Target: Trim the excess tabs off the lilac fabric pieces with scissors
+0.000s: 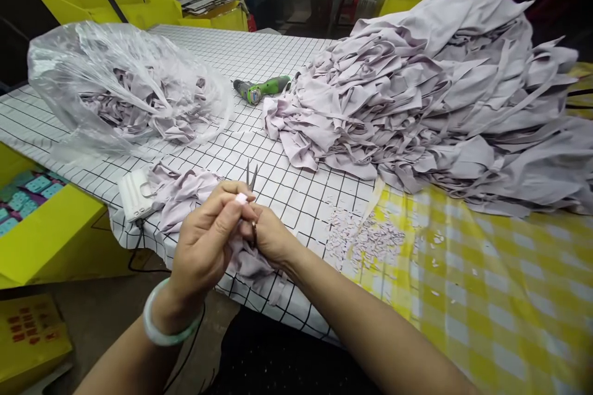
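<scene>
My left hand [208, 234] pinches the end of a pale lilac fabric strip [241, 199] between thumb and fingers. Close against it, my right hand [269, 234] is closed round a pair of scissors [252, 176], whose blades point up and away, slightly parted. A finger loop of the scissors shows below. Under both hands hangs more lilac cloth [252, 265] at the table's front edge. Left of the hands lies a small heap of lilac fabric pieces [185, 194]. How far the fingers overlap on the strip is partly hidden.
A big lilac fabric pile [417, 92] covers the right side. Small clippings [370, 237] are scattered before it. At left are a clear plastic bag [130, 86] of fabric, a white corded device [135, 194] and a yellow box [55, 234]. A green-grey power tool [262, 89] lies mid-table.
</scene>
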The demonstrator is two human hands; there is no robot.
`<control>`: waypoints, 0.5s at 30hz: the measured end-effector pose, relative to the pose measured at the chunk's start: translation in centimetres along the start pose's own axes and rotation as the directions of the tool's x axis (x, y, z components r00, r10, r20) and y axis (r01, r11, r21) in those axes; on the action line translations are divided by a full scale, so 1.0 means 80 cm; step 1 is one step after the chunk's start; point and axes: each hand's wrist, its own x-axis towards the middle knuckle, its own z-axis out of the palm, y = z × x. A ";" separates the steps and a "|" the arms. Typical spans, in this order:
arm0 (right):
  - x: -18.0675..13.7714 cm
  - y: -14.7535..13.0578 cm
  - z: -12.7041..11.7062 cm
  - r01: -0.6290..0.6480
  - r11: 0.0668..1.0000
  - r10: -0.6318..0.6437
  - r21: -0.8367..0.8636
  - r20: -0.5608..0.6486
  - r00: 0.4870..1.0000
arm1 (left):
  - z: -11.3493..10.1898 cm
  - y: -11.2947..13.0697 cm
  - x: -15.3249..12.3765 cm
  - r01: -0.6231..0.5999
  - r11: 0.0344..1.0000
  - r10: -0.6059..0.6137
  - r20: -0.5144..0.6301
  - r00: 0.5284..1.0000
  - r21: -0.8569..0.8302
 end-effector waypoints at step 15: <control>-0.146 -0.063 -0.074 0.042 0.208 -0.284 -0.977 -0.019 0.959 | 0.056 -0.046 -0.033 -0.040 0.995 0.022 0.186 0.982 0.093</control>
